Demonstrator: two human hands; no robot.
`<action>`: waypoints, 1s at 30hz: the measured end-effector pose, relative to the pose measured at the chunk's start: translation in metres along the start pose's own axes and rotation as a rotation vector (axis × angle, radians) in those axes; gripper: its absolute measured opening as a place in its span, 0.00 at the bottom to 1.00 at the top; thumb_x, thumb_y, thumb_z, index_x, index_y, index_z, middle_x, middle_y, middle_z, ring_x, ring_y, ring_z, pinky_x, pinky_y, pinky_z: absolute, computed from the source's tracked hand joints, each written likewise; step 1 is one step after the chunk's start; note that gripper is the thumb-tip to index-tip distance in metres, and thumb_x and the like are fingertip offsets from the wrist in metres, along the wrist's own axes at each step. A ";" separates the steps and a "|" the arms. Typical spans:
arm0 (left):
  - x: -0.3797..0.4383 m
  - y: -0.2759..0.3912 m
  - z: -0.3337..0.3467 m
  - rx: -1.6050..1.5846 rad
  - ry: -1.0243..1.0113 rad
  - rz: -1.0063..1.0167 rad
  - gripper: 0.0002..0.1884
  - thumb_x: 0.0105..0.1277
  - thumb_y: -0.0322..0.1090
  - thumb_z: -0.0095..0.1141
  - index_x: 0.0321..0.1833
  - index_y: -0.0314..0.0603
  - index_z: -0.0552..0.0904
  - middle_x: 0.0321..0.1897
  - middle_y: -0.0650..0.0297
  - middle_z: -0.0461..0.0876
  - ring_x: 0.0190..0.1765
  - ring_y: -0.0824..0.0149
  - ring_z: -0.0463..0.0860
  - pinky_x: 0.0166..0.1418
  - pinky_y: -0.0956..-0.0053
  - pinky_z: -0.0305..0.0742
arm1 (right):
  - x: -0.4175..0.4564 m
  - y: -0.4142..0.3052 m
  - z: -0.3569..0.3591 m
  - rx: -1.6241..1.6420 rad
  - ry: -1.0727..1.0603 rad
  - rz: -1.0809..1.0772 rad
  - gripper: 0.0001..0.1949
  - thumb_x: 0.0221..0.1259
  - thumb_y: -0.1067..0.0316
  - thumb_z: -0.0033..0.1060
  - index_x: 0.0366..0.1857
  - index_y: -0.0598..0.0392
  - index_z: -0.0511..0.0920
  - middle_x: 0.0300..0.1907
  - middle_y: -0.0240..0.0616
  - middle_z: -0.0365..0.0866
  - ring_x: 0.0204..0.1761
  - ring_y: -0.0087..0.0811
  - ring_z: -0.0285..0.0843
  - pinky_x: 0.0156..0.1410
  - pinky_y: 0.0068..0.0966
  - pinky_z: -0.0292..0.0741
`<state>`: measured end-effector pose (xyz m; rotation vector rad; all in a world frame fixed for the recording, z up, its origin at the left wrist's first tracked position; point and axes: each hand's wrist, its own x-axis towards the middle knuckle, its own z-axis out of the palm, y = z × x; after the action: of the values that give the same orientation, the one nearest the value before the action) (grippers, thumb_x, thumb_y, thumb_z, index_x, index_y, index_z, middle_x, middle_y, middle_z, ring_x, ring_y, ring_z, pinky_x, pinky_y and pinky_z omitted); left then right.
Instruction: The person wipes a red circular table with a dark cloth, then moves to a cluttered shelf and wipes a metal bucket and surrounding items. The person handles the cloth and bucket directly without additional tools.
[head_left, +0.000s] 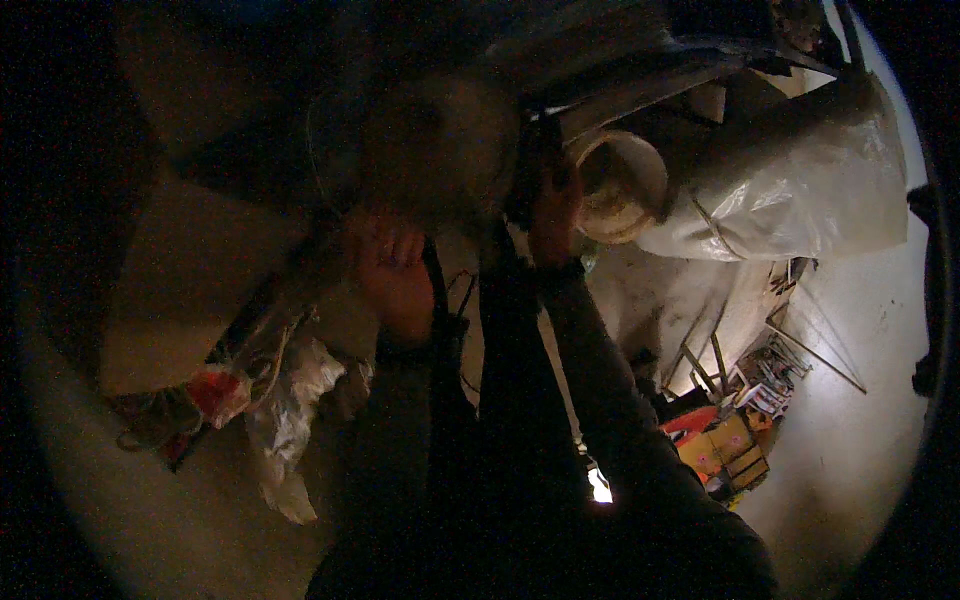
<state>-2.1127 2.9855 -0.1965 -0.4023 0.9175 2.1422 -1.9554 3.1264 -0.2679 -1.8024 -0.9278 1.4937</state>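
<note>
The picture is dark. Near the middle, my left hand (391, 274) has its fingers curled at the lower edge of a dim, pale brown object (446, 142) whose kind I cannot make out. Whether the fingers grip it is not clear. My right hand (555, 217) is further right, upright at the end of a dark sleeve, between that object and an open, round, light-coloured container (622, 187) resembling a bucket. It looks close to the container's left rim; contact cannot be told. A dark shape covers part of the fingers.
Clear plastic sheeting (795, 195) covers something bulky at the right. Below it lie thin wooden pieces (712, 356) and cardboard boxes (724, 454). Crumpled plastic (292, 435) and a red-and-white item (217, 394) are at lower left, beneath a large cardboard-like panel (195, 277).
</note>
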 end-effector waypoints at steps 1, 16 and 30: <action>0.001 0.003 0.001 0.037 0.063 0.031 0.07 0.84 0.41 0.53 0.45 0.52 0.76 0.28 0.71 0.68 0.27 0.74 0.62 0.35 0.72 0.60 | -0.002 -0.014 0.010 -0.025 -0.017 -0.008 0.25 0.77 0.63 0.62 0.72 0.63 0.72 0.66 0.45 0.81 0.64 0.40 0.79 0.70 0.36 0.76; 0.003 0.015 0.005 -0.068 0.115 -0.048 0.05 0.81 0.39 0.59 0.48 0.51 0.78 0.27 0.71 0.68 0.29 0.72 0.68 0.32 0.75 0.65 | 0.028 -0.079 0.014 -0.319 -0.377 -0.296 0.29 0.72 0.55 0.70 0.71 0.58 0.76 0.67 0.47 0.82 0.67 0.41 0.81 0.70 0.35 0.77; 0.004 0.012 0.081 0.368 0.031 -0.129 0.09 0.84 0.39 0.53 0.45 0.45 0.76 0.28 0.69 0.71 0.28 0.75 0.65 0.31 0.75 0.62 | 0.005 -0.099 -0.005 -0.089 -0.442 -0.156 0.28 0.75 0.60 0.67 0.74 0.61 0.74 0.69 0.47 0.79 0.68 0.39 0.77 0.72 0.35 0.74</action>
<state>-2.1233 3.0406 -0.1372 -0.3000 1.2398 1.8063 -1.9627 3.1868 -0.1893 -1.4403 -1.3318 1.8078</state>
